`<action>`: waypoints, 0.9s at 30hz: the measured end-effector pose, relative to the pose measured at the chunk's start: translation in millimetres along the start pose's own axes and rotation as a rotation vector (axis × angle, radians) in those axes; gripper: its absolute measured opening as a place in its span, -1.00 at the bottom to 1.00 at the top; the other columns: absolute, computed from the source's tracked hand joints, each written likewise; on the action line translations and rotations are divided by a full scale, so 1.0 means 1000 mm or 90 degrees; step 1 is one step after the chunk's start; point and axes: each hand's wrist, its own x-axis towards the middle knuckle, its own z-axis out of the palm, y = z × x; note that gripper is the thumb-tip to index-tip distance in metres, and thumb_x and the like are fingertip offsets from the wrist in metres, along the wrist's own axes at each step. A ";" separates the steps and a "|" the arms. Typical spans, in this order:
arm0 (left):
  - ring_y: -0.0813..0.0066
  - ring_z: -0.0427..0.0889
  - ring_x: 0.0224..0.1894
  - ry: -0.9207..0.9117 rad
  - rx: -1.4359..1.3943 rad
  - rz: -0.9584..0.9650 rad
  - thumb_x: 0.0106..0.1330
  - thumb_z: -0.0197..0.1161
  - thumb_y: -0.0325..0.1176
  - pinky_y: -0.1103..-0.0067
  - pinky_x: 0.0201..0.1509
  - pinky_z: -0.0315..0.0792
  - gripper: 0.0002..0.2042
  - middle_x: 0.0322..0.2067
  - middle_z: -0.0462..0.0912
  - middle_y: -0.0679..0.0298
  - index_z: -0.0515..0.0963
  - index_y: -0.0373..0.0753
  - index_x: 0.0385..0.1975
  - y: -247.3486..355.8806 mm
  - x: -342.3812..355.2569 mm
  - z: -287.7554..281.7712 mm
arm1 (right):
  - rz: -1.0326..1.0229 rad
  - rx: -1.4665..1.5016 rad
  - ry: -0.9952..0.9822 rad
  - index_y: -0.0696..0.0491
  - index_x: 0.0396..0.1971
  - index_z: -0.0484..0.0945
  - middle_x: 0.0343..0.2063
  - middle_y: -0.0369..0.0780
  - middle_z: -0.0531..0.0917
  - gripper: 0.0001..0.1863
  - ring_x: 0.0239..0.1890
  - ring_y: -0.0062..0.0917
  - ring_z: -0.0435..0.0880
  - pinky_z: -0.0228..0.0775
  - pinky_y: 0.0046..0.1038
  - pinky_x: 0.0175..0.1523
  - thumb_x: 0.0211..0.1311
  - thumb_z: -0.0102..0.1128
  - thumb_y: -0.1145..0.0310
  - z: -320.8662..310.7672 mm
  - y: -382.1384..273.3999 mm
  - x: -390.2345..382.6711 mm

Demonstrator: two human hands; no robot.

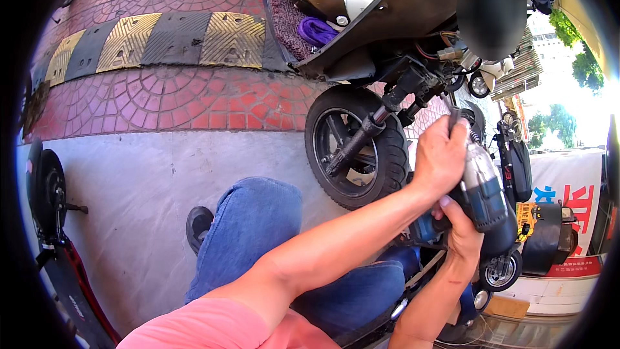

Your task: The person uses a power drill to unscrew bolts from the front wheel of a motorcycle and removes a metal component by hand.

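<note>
Now grey-blue power drill (483, 187) in both hands

The tip of the power drill (483, 187) is hidden behind the left hand (441, 155), so what it meets cannot be told. Its grip is covered by the right hand (462, 232). A dark blurred patch (492, 10) conceals part of the raised scooter body (394, 6) at the far right. The small scooter (58, 245) at the near left is cut off by the picture's rim. The shoe (198, 225) is half hidden behind the knee in blue jeans (258, 220). The banner (568, 200) at the right is cut by the edge.
</note>
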 end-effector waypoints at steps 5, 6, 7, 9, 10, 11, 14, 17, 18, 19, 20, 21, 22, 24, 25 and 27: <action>-0.18 0.66 -0.40 -0.084 0.059 0.066 0.51 0.15 -0.21 0.15 -0.28 0.45 -0.71 -0.53 0.61 -0.11 0.53 -0.34 -0.33 -0.001 -0.037 0.018 | -0.167 0.116 0.156 0.08 0.44 0.32 -0.05 -0.20 0.67 -0.07 -0.36 -0.61 0.62 0.49 -0.54 -0.33 -0.02 0.43 0.75 0.000 0.017 -0.031; -0.20 0.66 -0.40 -0.095 0.095 0.077 0.51 0.15 -0.20 0.13 -0.27 0.45 -0.71 -0.53 0.61 -0.11 0.53 -0.33 -0.34 -0.009 -0.041 0.018 | -0.170 0.153 0.174 0.08 0.44 0.33 -0.05 -0.20 0.66 -0.08 -0.36 -0.61 0.62 0.49 -0.55 -0.34 -0.02 0.43 0.76 0.003 0.026 -0.036; -0.21 0.66 -0.39 -0.108 0.130 0.085 0.50 0.16 -0.19 0.11 -0.27 0.45 -0.70 -0.53 0.62 -0.11 0.52 -0.33 -0.35 -0.018 -0.044 0.019 | -0.170 0.188 0.195 0.09 0.43 0.34 -0.05 -0.20 0.66 -0.09 -0.35 -0.61 0.62 0.49 -0.55 -0.34 -0.02 0.43 0.76 0.001 0.038 -0.038; -0.24 0.67 -0.33 -0.139 0.227 0.017 0.48 0.16 -0.13 0.03 -0.21 0.45 -0.66 -0.50 0.64 -0.13 0.53 -0.33 -0.37 -0.043 -0.046 0.018 | -0.095 0.168 0.138 0.07 0.45 0.35 0.03 -0.22 0.65 -0.17 -0.31 -0.56 0.61 0.48 -0.52 -0.29 0.10 0.35 0.66 -0.013 0.067 -0.047; -0.07 0.65 -0.41 -0.132 0.271 0.036 0.49 0.18 -0.15 0.13 -0.25 0.45 -0.66 -0.53 0.60 -0.08 0.53 -0.35 -0.37 -0.063 -0.047 0.016 | -0.062 0.190 0.135 0.10 0.41 0.38 -0.08 -0.20 0.66 -0.23 -0.36 -0.54 0.60 0.49 -0.50 -0.29 0.12 0.32 0.65 -0.017 0.082 -0.051; 0.10 0.62 -0.48 -0.125 0.315 0.056 0.50 0.19 -0.16 0.22 -0.30 0.44 -0.65 -0.56 0.57 -0.03 0.52 -0.38 -0.38 -0.083 -0.048 0.015 | -0.029 0.211 0.130 0.13 0.37 0.40 -0.19 -0.18 0.67 -0.29 -0.41 -0.52 0.59 0.49 -0.47 -0.29 0.15 0.29 0.65 -0.021 0.096 -0.054; -0.15 0.73 -0.27 -0.205 0.330 -0.076 0.50 0.18 -0.03 0.11 -0.14 0.51 -0.58 -0.44 0.69 -0.10 0.61 -0.36 -0.30 -0.102 -0.056 0.007 | 0.017 0.257 0.145 0.21 0.20 0.50 -0.30 -0.17 0.67 -0.46 -0.48 -0.52 0.60 0.49 -0.47 -0.31 0.16 0.30 0.66 -0.041 0.125 -0.061; 0.07 0.76 -0.31 -0.270 0.215 -0.194 0.52 0.19 0.01 0.20 -0.16 0.53 -0.55 -0.48 0.69 0.02 0.63 -0.36 -0.28 -0.112 -0.069 0.004 | 0.023 0.269 0.187 0.27 0.07 0.54 -0.51 -0.21 0.57 -0.61 -0.55 -0.51 0.51 0.48 -0.44 -0.30 0.23 0.25 0.56 -0.065 0.135 -0.062; 0.34 0.72 -0.40 -0.265 0.258 -0.113 0.53 0.22 0.00 0.33 -0.28 0.55 -0.56 -0.51 0.67 0.19 0.63 -0.37 -0.29 -0.156 -0.066 -0.001 | 0.013 0.274 0.232 0.27 0.04 0.55 -0.53 -0.21 0.55 -0.64 -0.56 -0.53 0.50 0.46 -0.46 -0.31 0.24 0.26 0.54 -0.070 0.137 -0.062; 0.42 0.67 -0.38 -0.269 0.243 -0.161 0.53 0.24 -0.01 0.38 -0.28 0.53 -0.57 -0.47 0.66 0.24 0.63 -0.36 -0.29 -0.168 -0.068 -0.004 | 0.011 0.296 0.260 0.25 0.06 0.55 -0.51 -0.23 0.54 -0.63 -0.54 -0.54 0.49 0.43 -0.48 -0.31 0.26 0.28 0.52 -0.080 0.146 -0.063; 0.49 0.62 -0.35 -0.270 0.230 -0.206 0.53 0.25 -0.02 0.43 -0.29 0.50 -0.58 -0.42 0.65 0.29 0.64 -0.35 -0.29 -0.175 -0.069 -0.007 | 0.002 0.316 0.296 0.24 0.06 0.55 -0.49 -0.24 0.54 -0.63 -0.51 -0.54 0.49 0.41 -0.48 -0.30 0.27 0.28 0.52 -0.087 0.156 -0.061; 0.57 0.57 -0.32 -0.272 0.214 -0.255 0.53 0.27 -0.04 0.49 -0.30 0.48 -0.59 -0.38 0.65 0.34 0.64 -0.35 -0.29 -0.181 -0.071 -0.009 | -0.006 0.332 0.335 0.22 0.07 0.54 -0.47 -0.25 0.53 -0.63 -0.49 -0.55 0.49 0.40 -0.48 -0.29 0.28 0.29 0.51 -0.095 0.165 -0.060; 0.54 0.56 -0.32 -0.274 0.183 -0.305 0.51 0.29 -0.08 0.46 -0.27 0.48 -0.63 -0.34 0.65 0.34 0.64 -0.34 -0.28 -0.170 -0.074 -0.007 | 0.003 0.364 0.355 0.18 0.09 0.54 -0.44 -0.27 0.53 -0.64 -0.44 -0.56 0.48 0.38 -0.48 -0.26 0.30 0.29 0.50 -0.103 0.175 -0.059; 0.52 0.52 -0.38 -0.280 0.322 -0.182 0.45 0.33 -0.13 0.40 -0.29 0.45 -0.66 -0.45 0.62 0.33 0.62 -0.36 -0.34 -0.191 -0.064 -0.014 | 0.007 0.390 0.432 0.16 0.12 0.55 -0.41 -0.29 0.55 -0.62 -0.42 -0.57 0.49 0.40 -0.47 -0.23 0.31 0.29 0.52 -0.104 0.188 -0.053; 0.52 0.51 -0.41 -0.295 0.428 -0.093 0.43 0.34 -0.15 0.39 -0.30 0.45 -0.67 -0.50 0.61 0.31 0.62 -0.36 -0.36 -0.198 -0.055 -0.014 | 0.002 0.389 0.465 0.16 0.13 0.56 -0.41 -0.30 0.55 -0.61 -0.42 -0.57 0.49 0.41 -0.47 -0.22 0.31 0.29 0.53 -0.103 0.190 -0.049; 0.52 0.50 -0.45 -0.336 0.523 0.000 0.39 0.36 -0.18 0.38 -0.29 0.45 -0.69 -0.58 0.55 0.26 0.60 -0.35 -0.38 -0.206 -0.039 -0.016 | -0.009 0.386 0.483 0.17 0.15 0.57 -0.37 -0.29 0.61 -0.59 -0.44 -0.59 0.52 0.44 -0.48 -0.26 0.29 0.29 0.57 -0.102 0.194 -0.048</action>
